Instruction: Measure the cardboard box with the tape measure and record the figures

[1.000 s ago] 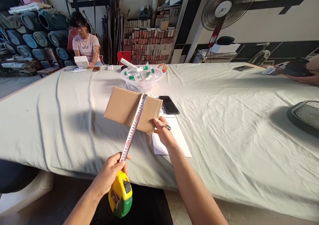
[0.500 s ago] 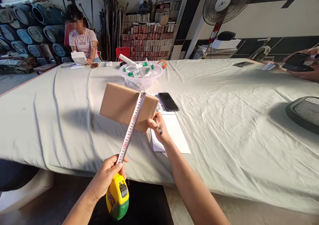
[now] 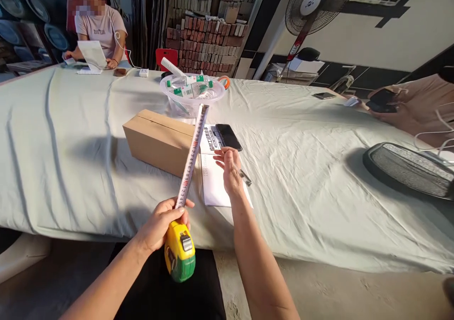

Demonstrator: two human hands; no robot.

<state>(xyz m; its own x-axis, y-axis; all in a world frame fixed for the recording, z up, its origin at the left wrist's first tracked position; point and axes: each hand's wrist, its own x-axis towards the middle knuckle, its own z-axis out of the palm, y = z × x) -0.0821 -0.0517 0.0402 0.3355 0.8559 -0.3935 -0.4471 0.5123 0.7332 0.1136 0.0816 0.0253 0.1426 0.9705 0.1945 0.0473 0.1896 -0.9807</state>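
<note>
Fingers of the left hand grip a yellow-green tape measure below the near edge of the desk. Its blade points away lengthwise across the cardboard box. The right hand loosely holds a pen.

Bowl of perhaps glue tubes, phone, fan

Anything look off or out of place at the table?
Nothing spilled or damaged. One oddity: the blade juts unsupported from the tape measure in the left hand, its tip free past the box. The right hand holds a pen.
</note>
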